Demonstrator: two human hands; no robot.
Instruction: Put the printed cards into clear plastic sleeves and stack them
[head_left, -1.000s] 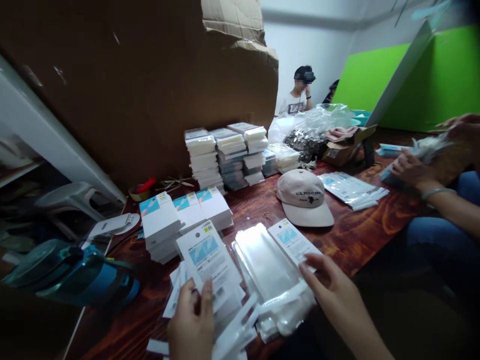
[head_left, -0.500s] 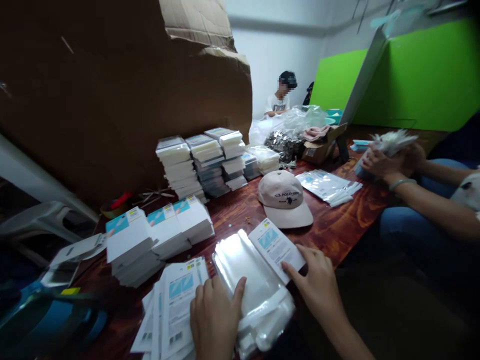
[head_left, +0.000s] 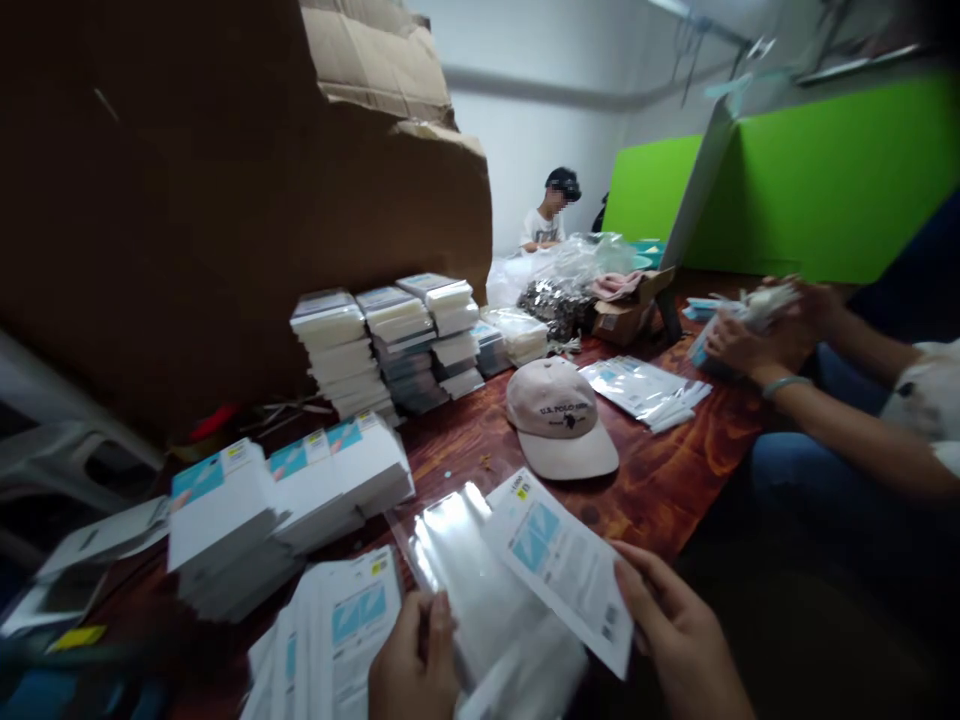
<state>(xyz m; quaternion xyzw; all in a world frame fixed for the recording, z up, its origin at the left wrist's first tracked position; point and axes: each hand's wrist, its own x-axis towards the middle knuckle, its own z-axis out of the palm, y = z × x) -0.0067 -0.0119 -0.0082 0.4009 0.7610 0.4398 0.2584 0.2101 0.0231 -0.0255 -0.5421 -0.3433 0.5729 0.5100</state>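
Note:
My right hand (head_left: 679, 640) grips a white printed card (head_left: 562, 565) with a blue picture, lifted off the wooden table (head_left: 675, 480) and tilted. My left hand (head_left: 412, 665) pinches the near end of a clear plastic sleeve (head_left: 469, 560) that lies on a pile of such sleeves. To the left of that hand lies a loose pile of the same printed cards (head_left: 337, 640).
Stacks of white packs (head_left: 285, 500) stand at the left, taller stacks (head_left: 390, 335) behind against a big cardboard sheet (head_left: 247, 190). A beige cap (head_left: 559, 420) sits mid-table. A co-worker's hands (head_left: 750, 335) at the right hold packets; another person (head_left: 547, 215) sits far back.
My right hand has lifted the printed card off the sleeve pile toward me. My left hand has gone from lying flat on the sleeves to pinching one. The view has shifted right.

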